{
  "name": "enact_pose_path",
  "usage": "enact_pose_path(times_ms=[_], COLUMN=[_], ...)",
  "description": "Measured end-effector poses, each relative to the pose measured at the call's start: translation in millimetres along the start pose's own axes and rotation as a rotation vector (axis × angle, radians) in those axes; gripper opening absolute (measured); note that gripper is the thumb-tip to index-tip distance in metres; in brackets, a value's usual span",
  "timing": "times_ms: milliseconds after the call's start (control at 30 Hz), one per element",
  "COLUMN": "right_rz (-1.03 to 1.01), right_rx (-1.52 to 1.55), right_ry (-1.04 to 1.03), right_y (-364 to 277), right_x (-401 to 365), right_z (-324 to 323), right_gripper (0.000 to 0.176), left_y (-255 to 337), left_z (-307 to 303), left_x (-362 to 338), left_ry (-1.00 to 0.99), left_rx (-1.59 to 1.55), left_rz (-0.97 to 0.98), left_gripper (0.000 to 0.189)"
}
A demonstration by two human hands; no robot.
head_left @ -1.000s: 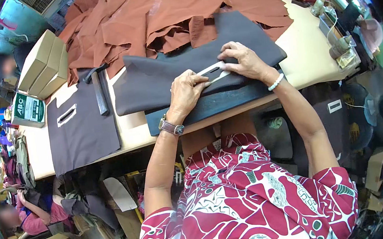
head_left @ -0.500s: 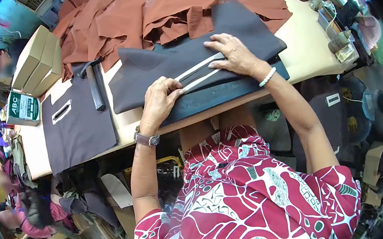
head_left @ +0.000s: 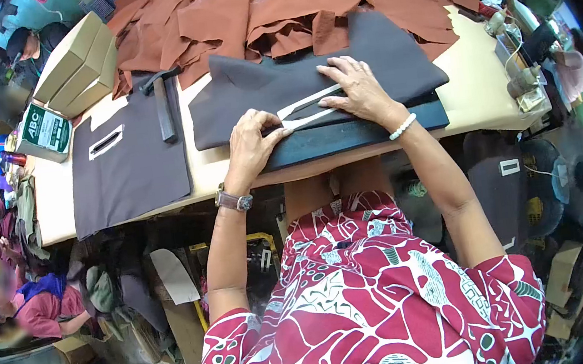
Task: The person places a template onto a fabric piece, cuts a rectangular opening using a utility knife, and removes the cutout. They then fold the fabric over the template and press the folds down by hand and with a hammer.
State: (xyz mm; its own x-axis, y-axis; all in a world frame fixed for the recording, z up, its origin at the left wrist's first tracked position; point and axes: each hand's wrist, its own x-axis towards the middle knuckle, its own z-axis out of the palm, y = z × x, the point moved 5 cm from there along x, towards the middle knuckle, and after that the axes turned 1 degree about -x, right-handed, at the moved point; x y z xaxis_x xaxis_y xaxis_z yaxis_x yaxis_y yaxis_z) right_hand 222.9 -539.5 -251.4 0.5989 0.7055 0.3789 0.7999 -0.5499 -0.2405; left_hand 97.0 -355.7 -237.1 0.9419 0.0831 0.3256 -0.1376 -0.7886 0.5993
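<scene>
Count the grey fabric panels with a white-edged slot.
3: leftmost panel flat on the table; middle panel under left hand and right hand; right panel seemingly hanging below. More may hide.

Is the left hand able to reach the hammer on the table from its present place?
Probably yes. The left hand rests on the dark fabric, and the hammer lies uncovered beside that fabric, to the hand's left; only flat cloth and bare table lie between.
</scene>
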Motion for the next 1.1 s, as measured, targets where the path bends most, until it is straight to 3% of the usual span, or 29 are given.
enact_pose_path(times_ms=[267, 400, 433, 533, 567, 633, 700, 767, 867, 933, 1000, 1100], right_rz=[-0.103, -0.075, -0.054, 0.061, 0.132, 0.110, 0.153, 0.180, 0.153, 0.088, -0.016, -0.130], right_rx=[0.105, 0.166, 0.184, 0.464, 0.600, 0.574, 0.651, 0.804, 0.875, 0.878, 1.117, 1.315], right_ry=[-0.026, -0.128, -0.184, -0.099, -0.051, 0.027, -0.045, -0.071, -0.139, -0.137, -0.274, -0.519], right_y=[-47.1, -43.4, -42.2, -28.4, -21.9, -19.0, -12.5, -12.4, -28.4, -42.0, -59.9, -81.1], right_x=[16.2, 16.6, 18.7, 37.2, 46.5, 65.7, 89.8, 111.8, 137.0, 151.1, 168.8, 193.7], right_z=[27.3, 15.8, 11.0, 8.3, 5.5, -0.4, 16.2, 32.8, 37.3, 34.7, 28.2, -4.5], right_gripper=[0.065, 0.087, 0.095, 0.085, 0.081, 0.050, 0.043, 0.040, 0.047, 0.057, 0.056, 0.048], left_y=[-3.3, -3.5, -2.7, -10.1, -24.9, -31.4, -64.2, -83.0, -113.1, -85.1, -44.3, -5.9], left_z=[2.2, -1.0, -4.2, -13.4, -17.0, -37.3, -44.5, -50.2, -46.9, -52.4, -68.3, -124.0], left_x=[-0.4, 0.7, 3.4, 17.6, 25.8, 50.1, 76.4, 94.4, 107.8, 112.4, 110.7, 105.0], left_ry=[0.025, -0.041, -0.055, -0.222, -0.126, 0.211, 0.388, 0.312, 0.297, 0.267, 0.166, 0.069], left_rx=[-0.041, -0.087, -0.105, -0.196, -0.180, 0.094, 0.165, 0.118, 0.000, -0.292, -0.631, -0.639], left_rz=[0.003, -0.045, -0.050, -0.220, -0.213, -0.150, -0.255, -0.470, -0.455, -0.261, -0.016, 0.075], left_gripper=[0.027, 0.032, 0.042, 0.055, 0.061, 0.072, 0.081, 0.077, 0.053, 0.038, 0.035, 0.033])
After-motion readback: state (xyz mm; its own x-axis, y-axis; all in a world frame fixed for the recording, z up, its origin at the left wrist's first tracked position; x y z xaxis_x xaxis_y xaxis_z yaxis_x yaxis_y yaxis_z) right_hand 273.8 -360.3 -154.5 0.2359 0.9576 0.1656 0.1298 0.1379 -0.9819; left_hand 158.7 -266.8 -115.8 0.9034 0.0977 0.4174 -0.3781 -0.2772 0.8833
